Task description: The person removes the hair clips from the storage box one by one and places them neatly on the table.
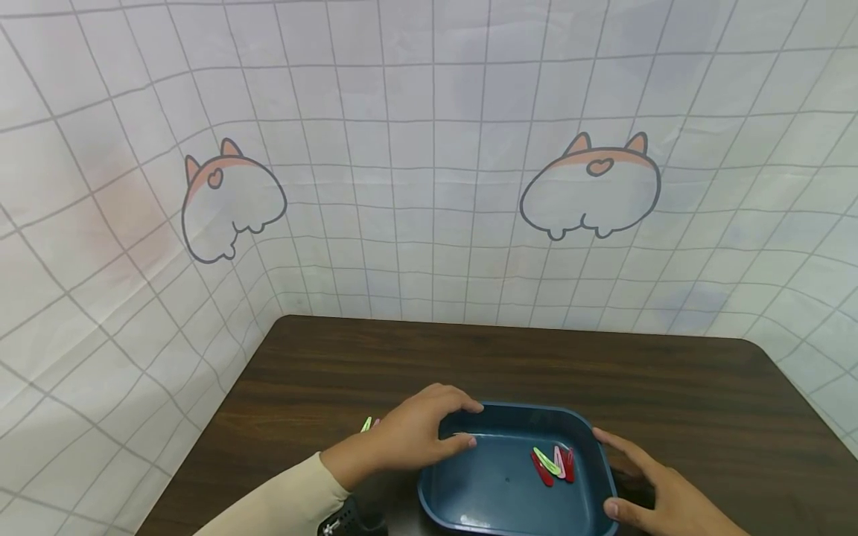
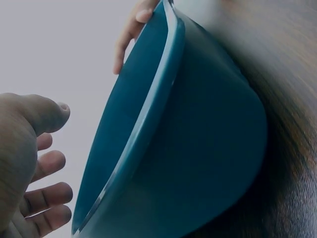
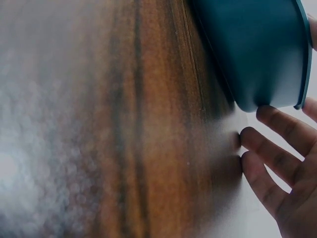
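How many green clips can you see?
2: a green clip in the blue tub, and another, partly hidden, on the table by the left hand. More may be hidden behind that hand.

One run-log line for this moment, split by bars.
left hand: over left rim of blue tray, holding nothing | right hand: touches tray's right side | inside: red, green, pink clips | table: more clips, partly hidden

White, gridded sheeting (image 1: 415, 179) rises on three sides here, printed with two cartoon animal rumps (image 1: 593, 193). Before me stands a dark wood-grained table (image 1: 402, 353), far corners rounded.
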`<state>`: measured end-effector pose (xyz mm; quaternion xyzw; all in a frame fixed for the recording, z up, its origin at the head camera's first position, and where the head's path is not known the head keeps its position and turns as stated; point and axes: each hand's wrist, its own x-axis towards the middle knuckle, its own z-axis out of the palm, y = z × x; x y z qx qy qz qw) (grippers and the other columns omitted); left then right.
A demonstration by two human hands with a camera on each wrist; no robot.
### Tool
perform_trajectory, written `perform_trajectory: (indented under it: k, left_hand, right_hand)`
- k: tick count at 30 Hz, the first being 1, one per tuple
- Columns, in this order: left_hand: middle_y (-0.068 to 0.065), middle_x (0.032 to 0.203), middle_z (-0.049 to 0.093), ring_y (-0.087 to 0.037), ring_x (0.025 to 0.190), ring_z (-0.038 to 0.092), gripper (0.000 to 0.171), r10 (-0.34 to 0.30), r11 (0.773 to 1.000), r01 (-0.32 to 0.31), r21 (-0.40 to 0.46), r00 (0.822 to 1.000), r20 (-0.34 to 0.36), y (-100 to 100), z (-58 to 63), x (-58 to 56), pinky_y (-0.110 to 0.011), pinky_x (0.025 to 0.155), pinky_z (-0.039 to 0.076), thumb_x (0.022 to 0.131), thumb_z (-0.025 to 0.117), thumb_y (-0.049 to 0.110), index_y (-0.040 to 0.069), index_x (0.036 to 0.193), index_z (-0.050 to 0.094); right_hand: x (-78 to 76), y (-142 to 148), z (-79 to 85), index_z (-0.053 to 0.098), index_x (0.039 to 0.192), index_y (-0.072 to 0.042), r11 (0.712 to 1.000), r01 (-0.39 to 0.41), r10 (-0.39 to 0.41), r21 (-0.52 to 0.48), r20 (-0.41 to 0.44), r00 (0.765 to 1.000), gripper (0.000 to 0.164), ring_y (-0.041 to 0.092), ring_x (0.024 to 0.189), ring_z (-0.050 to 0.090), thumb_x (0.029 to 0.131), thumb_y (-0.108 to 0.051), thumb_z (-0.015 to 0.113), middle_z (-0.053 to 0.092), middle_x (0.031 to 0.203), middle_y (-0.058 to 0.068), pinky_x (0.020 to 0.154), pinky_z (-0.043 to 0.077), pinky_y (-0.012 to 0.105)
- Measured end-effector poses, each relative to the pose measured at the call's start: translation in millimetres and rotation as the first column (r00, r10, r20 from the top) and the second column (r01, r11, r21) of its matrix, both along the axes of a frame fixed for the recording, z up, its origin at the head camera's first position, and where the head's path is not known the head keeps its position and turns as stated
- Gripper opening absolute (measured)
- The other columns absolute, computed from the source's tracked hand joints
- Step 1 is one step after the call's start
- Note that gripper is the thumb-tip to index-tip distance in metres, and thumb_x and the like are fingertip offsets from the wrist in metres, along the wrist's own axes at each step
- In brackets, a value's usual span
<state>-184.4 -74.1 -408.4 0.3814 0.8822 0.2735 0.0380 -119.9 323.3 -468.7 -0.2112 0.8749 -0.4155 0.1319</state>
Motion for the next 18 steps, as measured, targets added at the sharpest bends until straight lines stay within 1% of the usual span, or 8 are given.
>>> perform_trajectory:
  k: [4,9,12,18]
  left_hand:
    - [0.009,0.134,0.06,-0.011,0.129,0.05,0.043,-0.02,1.0,0.02,0.003,1.0,-0.009,6,-0.9,0.9,-0.035,0.107,0.044,0.101,0.067,0.038,0.017,0.138,0.063]
    - [0.01,0.135,0.06,-0.011,0.13,0.05,0.043,-0.037,0.999,0.037,-0.002,0.999,-0.009,13,-4.5,2.5,-0.035,0.107,0.044,0.101,0.066,0.039,0.019,0.139,0.063]
    - [0.01,0.136,0.06,-0.011,0.13,0.05,0.043,-0.043,0.999,0.043,-0.014,0.999,-0.012,19,-6.7,3.1,-0.035,0.107,0.044,0.101,0.066,0.04,0.02,0.139,0.063]
    - [0.011,0.137,0.06,-0.01,0.131,0.049,0.043,-0.043,0.998,0.043,-0.04,0.999,-0.019,33,-10.6,5.3,-0.034,0.108,0.043,0.101,0.066,0.041,0.02,0.139,0.063]
  right_hand:
    - [-0.2,0,-0.2,0.022,0.163,-0.024,1.0,-0.002,0.002,0.002,0.005,1.0,0.077,0.035,0.116,0.065,0.101,-0.02,0.066,0.061,0.138,0.02,0.076,0.051,0.069]
    - [-0.3,1,-0.7,0.021,0.163,-0.024,1.0,-0.006,0.006,0.008,-0.002,1.0,0.077,0.037,0.116,0.065,0.101,-0.02,0.066,0.061,0.138,0.021,0.076,0.05,0.069]
    - [0.0,1,-1.1,0.021,0.163,-0.023,1.0,-0.006,0.006,0.006,-0.004,1.0,0.077,0.038,0.116,0.065,0.101,-0.02,0.066,0.061,0.138,0.022,0.076,0.051,0.069]
    - [0.2,1,-1.5,0.021,0.163,-0.025,1.0,0.001,-0.001,0.003,0.0,1.0,0.077,0.035,0.116,0.065,0.101,-0.02,0.066,0.06,0.14,0.02,0.077,0.051,0.068]
